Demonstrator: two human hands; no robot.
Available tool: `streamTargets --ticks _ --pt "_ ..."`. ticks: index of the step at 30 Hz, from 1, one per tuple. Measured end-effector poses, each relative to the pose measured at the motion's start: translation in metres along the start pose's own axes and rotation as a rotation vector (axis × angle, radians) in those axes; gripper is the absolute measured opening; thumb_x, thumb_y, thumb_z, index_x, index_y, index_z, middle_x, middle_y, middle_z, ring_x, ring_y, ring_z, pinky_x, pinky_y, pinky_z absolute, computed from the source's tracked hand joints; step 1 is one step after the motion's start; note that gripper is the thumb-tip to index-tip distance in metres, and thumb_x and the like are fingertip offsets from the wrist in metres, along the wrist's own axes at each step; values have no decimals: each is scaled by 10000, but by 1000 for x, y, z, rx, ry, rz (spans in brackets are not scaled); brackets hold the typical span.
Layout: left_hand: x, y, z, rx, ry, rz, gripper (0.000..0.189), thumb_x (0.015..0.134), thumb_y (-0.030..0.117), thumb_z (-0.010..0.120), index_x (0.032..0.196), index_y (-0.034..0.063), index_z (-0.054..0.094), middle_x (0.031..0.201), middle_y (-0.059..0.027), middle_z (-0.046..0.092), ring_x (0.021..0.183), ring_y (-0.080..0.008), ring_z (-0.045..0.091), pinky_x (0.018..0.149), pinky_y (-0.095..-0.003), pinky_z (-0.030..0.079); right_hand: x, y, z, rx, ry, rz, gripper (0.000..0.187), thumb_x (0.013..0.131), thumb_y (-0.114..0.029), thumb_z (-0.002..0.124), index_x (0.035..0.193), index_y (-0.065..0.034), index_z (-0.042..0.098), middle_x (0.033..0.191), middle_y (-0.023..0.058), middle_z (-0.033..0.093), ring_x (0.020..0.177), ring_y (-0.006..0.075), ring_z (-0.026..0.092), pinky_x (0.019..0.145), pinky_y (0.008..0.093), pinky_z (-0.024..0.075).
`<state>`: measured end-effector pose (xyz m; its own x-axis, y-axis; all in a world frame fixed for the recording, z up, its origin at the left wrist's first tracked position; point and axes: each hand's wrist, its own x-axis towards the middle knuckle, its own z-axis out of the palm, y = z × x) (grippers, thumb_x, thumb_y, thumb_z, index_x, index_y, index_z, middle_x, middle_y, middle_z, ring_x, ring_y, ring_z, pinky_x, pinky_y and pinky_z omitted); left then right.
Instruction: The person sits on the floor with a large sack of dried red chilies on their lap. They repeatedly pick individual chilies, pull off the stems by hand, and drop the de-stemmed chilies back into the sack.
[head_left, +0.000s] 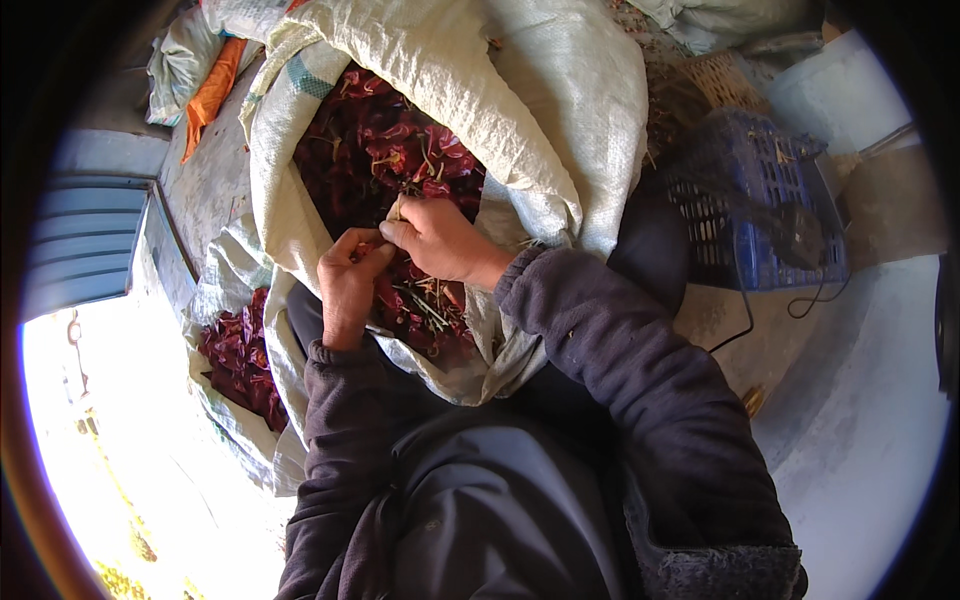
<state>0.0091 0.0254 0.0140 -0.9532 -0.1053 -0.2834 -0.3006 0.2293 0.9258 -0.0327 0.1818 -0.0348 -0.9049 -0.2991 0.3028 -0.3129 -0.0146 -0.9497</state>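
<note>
A large white woven sack (420, 67) lies open before me, filled with dried red chili peppers (390, 146). Over its mouth, my left hand (352, 274) pinches a red chili pepper (365, 250), mostly covered by the fingers. Its thumb tip meets the fingers of my right hand (442, 236). That hand is closed in a pinch, with a pale bit like a stem (398, 206) at its fingertips; the exact grip is partly hidden. Below both hands, loose cut-off stems (427, 307) lie on peppers near the sack's front rim.
A second woven sack (225, 420) of red chilies (244, 356) stands at my left. On the right sits a blue plastic crate (780, 165), with a black adapter (799, 235) and its cable against it. More sacks (184, 64) and an orange cloth (214, 94) lie far left.
</note>
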Motion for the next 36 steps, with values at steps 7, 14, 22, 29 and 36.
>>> streamTargets --ticks 7,14,22,29,36 --pt "-13 -9 14 -400 -61 -21 91 933 55 633 1018 22 628 738 -48 650 501 -131 593 446 -239 459 10 -12 -13 745 17 480 191 1018 -211 568 935 -39 571 781 26 569 571 58 494 442 235 402" --pt "-3 -18 5 -350 54 78 114 898 10 683 1003 25 643 840 -37 675 634 -101 616 573 -226 496 8 -10 -15 288 -164 451 232 989 -217 600 997 14 622 643 48 597 495 103 534 452 281 436" --pt "-2 -31 4 -356 111 152 143 900 9 688 1037 20 649 861 -30 687 727 -95 640 668 -215 530 3 -10 -11 312 -246 504 246 969 -222 630 955 23 636 643 51 597 516 100 531 487 304 453" --pt "-6 -24 17 -463 114 43 174 982 105 613 1111 -8 643 843 -62 687 650 -124 644 576 -235 531 1 -11 -4 -102 19 56 200 931 -158 634 897 38 616 751 238 647 683 382 659 616 424 506" --pt "-1 -28 12 -460 115 38 159 989 97 577 1100 -4 631 807 -86 675 520 -166 610 467 -259 500 -2 -14 -2 200 -76 414 187 947 -162 638 907 20 632 723 144 659 636 236 649 543 343 490"
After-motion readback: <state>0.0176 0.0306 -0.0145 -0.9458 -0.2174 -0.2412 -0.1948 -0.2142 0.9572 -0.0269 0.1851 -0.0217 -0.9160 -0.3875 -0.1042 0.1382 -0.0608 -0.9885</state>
